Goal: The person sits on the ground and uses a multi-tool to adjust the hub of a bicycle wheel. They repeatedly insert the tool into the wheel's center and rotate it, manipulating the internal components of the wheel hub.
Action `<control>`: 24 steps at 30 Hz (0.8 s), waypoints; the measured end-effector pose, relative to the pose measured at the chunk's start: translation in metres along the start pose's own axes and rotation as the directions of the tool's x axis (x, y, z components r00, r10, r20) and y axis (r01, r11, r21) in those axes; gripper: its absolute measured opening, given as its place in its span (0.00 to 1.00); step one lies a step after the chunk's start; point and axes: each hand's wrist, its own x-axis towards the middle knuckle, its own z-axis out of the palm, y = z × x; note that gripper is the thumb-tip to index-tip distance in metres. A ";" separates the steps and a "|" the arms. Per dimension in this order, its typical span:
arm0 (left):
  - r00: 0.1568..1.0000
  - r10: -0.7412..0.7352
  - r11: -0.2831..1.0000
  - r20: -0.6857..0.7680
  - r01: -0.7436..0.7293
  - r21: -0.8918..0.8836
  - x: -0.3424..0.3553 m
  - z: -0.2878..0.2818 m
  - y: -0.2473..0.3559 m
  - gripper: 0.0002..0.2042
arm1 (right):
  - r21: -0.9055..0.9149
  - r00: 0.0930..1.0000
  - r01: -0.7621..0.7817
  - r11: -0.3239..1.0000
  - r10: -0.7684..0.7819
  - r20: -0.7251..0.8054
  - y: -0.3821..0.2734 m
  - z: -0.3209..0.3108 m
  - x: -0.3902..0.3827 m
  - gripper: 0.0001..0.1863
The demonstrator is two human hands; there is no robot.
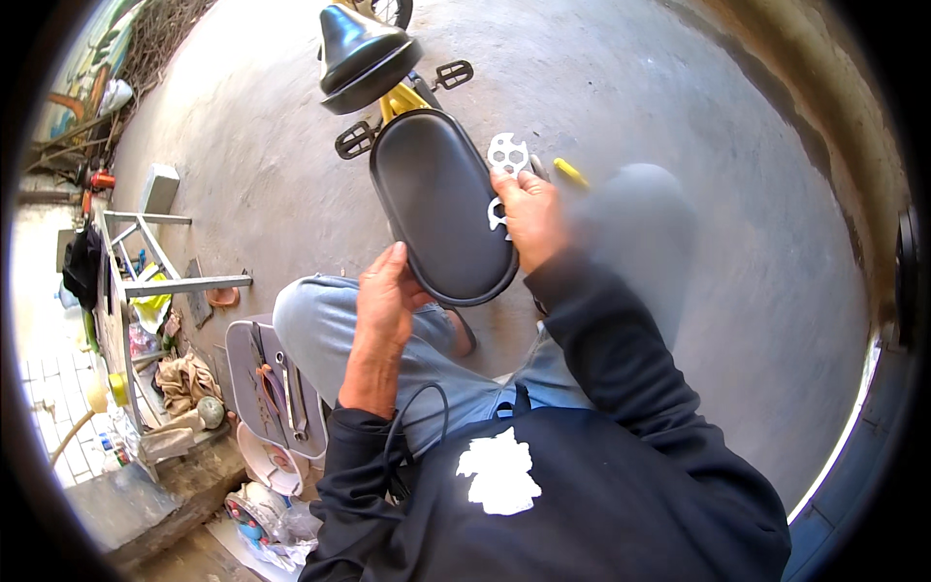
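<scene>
A small yellow bicycle (402, 97) stands on the concrete in front of me, with a black front saddle (364, 53) and a long black oval rear seat (441, 213). My left hand (388, 296) rests on the near left edge of the rear seat. My right hand (531, 218) is at the seat's right edge, closed on a flat silver multi-hole wrench (506, 160) that sticks up past my fingers. Black pedals (452, 74) show on both sides of the frame. I crouch, one knee in light jeans (310, 320) under my left arm.
A grey open tool tray (276, 388) with pliers and other hand tools lies on the ground at my left. Beyond it stands a metal-framed shelf (136, 281) with rags, bottles and clutter. A wall curves along the right side. A yellow tool handle (570, 173) lies near the seat.
</scene>
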 end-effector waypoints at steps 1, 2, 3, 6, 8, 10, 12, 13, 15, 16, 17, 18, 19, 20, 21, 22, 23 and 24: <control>1.000 -0.008 1.000 -0.004 0.008 0.027 0.002 -0.002 0.005 0.15 | 0.041 1.000 -0.007 0.999 0.008 -0.015 0.002 0.004 0.000 0.16; 1.000 -0.016 0.998 -0.008 0.017 0.054 0.004 -0.005 0.008 0.15 | 0.012 1.000 -0.003 1.000 0.004 -0.023 0.004 0.005 -0.002 0.15; 1.000 -0.015 0.999 0.012 0.015 0.049 0.003 -0.010 0.010 0.15 | 0.007 0.999 -0.008 1.000 0.008 -0.031 0.005 0.007 -0.005 0.15; 0.999 -0.030 0.995 -0.036 0.034 0.099 0.000 -0.023 0.020 0.14 | 0.087 0.998 -0.053 0.995 0.055 -0.014 0.013 0.018 -0.014 0.14; 0.999 -0.012 0.992 -0.047 0.018 0.128 -0.002 -0.032 0.026 0.14 | 0.009 0.998 -0.070 0.998 0.070 -0.009 0.007 0.021 -0.026 0.14; 0.998 -0.002 0.984 -0.056 0.011 0.176 -0.005 -0.040 0.034 0.14 | 0.072 0.997 -0.083 0.994 0.083 0.004 0.013 0.027 -0.032 0.14; 0.996 0.020 0.981 -0.083 -0.003 0.192 -0.009 -0.041 0.040 0.13 | 0.054 0.996 -0.089 0.995 0.088 0.020 0.016 0.033 -0.036 0.14; 0.994 0.037 0.982 -0.099 -0.018 0.187 -0.007 -0.043 0.041 0.13 | 0.011 0.996 -0.081 0.997 0.080 0.031 0.016 0.036 -0.035 0.13; 0.992 0.083 0.975 -0.095 -0.061 0.212 0.000 -0.062 0.038 0.13 | -0.002 0.998 -0.023 1.000 0.023 0.065 0.021 0.045 -0.035 0.12; 0.985 0.107 0.975 -0.132 -0.078 0.206 0.001 -0.060 0.038 0.13 | 0.065 0.994 -0.031 0.997 0.024 0.105 0.026 0.051 -0.036 0.13; 0.977 0.130 0.975 -0.170 -0.095 0.201 0.003 -0.055 0.038 0.13 | 0.032 0.996 0.010 0.999 -0.013 0.089 0.029 0.055 -0.035 0.13; 0.966 0.153 0.974 -0.207 -0.112 0.196 0.005 -0.053 0.038 0.13 | -0.001 0.996 0.050 0.999 -0.050 0.074 0.031 0.057 -0.034 0.13; 0.972 0.132 0.973 -0.193 -0.089 0.214 0.007 -0.056 0.039 0.13 | -0.045 0.996 0.058 0.997 -0.055 0.068 0.030 0.058 -0.034 0.13; 0.978 0.110 0.970 -0.178 -0.067 0.232 0.008 -0.062 0.042 0.13 | -0.088 0.996 0.066 0.994 -0.061 0.061 0.028 0.057 -0.033 0.13; 0.983 0.088 0.967 -0.164 -0.045 0.250 0.008 -0.066 0.042 0.14 | -0.131 0.996 0.074 0.989 -0.067 0.054 0.026 0.056 -0.034 0.13; 0.976 0.130 0.962 -0.176 -0.081 0.260 0.008 -0.064 0.039 0.14 | -0.136 0.996 0.061 0.989 -0.053 0.065 0.025 0.054 -0.033 0.13; 0.967 0.172 0.956 -0.188 -0.117 0.271 0.009 -0.060 0.034 0.15 | -0.141 0.997 0.048 0.989 -0.038 0.074 0.024 0.052 -0.032 0.13; 0.957 0.213 0.947 -0.198 -0.152 0.282 0.009 -0.054 0.028 0.16 | -0.146 0.996 0.035 0.989 -0.023 0.082 0.022 0.050 -0.031 0.13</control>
